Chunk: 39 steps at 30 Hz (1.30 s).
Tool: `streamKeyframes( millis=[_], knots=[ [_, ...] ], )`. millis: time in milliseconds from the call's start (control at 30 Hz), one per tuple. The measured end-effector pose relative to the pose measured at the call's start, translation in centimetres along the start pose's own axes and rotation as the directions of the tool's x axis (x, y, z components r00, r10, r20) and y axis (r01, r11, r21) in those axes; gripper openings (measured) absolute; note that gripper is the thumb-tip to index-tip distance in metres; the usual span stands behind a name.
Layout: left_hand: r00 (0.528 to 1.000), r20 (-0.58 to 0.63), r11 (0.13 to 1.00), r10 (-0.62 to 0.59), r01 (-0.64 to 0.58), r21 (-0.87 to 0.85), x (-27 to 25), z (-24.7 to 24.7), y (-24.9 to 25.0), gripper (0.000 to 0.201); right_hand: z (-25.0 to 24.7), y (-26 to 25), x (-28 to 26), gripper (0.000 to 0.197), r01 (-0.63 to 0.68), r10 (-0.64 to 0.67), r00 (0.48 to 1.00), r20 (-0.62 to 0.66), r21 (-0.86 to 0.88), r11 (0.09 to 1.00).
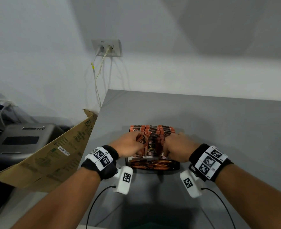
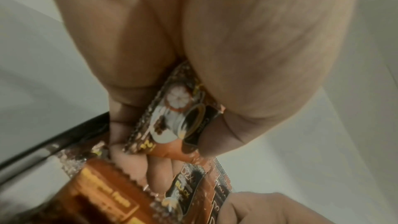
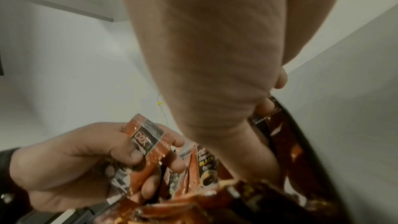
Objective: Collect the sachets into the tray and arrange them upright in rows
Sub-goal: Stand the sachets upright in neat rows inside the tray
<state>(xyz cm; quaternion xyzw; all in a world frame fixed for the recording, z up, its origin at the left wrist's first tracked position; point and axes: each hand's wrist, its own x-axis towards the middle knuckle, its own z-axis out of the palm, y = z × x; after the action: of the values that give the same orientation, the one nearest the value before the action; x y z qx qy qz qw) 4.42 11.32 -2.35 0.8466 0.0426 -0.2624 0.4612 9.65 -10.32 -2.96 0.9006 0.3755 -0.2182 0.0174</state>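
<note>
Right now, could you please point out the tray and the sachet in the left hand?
tray [image 1: 177, 164]: head view, near right rim.
sachet [image 3: 148, 140]: right wrist view, its printed front.
left hand [image 3: 71, 168]: right wrist view, its back.

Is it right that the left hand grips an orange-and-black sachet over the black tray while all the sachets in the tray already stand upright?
Not quite. The left hand does grip an orange-and-black sachet over the black tray, but not all the sachets stand upright: the head view shows several loose sachets lying flat at the tray's near end, in front of the upright rows.
</note>
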Motion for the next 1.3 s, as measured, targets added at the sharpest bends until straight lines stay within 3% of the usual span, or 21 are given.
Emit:
streamKeyframes(
  millis=[333, 467, 600, 733, 867, 1033, 1200, 1300],
  knots=[
    [0.998, -0.067, 0.990, -0.002, -0.008, -0.143, -0.4, -0.4, -0.2, 0.027, 0.2, 0.3, -0.4, 0.022, -0.024, 0.025, 1.000, 0.008, -0.055, 0.998],
    [0.992, -0.109, 0.956, 0.066, -0.094, -0.278, -0.9, -0.4, 0.3, 0.023, -1.4, 0.5, -0.8, 0.011, 0.004, 0.009, 0.999, -0.053, 0.236, 0.972],
    [0.973, -0.190, 0.909, 0.133, -0.196, -0.368, -0.7, -0.1, 2.0, 0.032, -4.3, -0.4, -0.9, 0.016, 0.070, 0.115, 0.965, -0.237, 0.651, 0.756],
    [0.948, -0.285, 0.859, 0.139, -0.259, -0.442, -0.4, 0.2, 3.3, 0.037, -5.7, -0.8, -0.9, 0.011, 0.120, 0.207, 0.914, -0.350, 0.719, 0.685],
    [0.944, -0.328, 0.843, 0.041, -0.209, -0.496, 0.0, -0.4, 2.1, 0.031, -5.3, 1.1, -1.4, 0.015, 0.023, 0.254, 0.917, -0.308, 0.675, 0.737],
    [0.949, -0.314, 0.849, -0.028, -0.143, -0.509, -0.3, -0.7, 0.7, 0.023, -1.9, 2.0, -1.2, 0.015, -0.139, 0.221, 0.967, -0.124, 0.470, 0.872],
    [0.973, -0.229, 0.913, 0.002, -0.095, -0.397, -0.7, 0.0, 0.1, 0.018, -0.1, 1.3, -0.5, 0.014, -0.148, 0.193, 0.974, -0.120, 0.310, 0.939],
    [0.992, -0.124, 0.972, 0.026, -0.054, -0.229, -1.0, 0.8, 0.5, 0.012, 0.7, 1.1, -0.3, 0.014, -0.168, 0.209, 0.966, -0.150, 0.247, 0.954]
  ],
)
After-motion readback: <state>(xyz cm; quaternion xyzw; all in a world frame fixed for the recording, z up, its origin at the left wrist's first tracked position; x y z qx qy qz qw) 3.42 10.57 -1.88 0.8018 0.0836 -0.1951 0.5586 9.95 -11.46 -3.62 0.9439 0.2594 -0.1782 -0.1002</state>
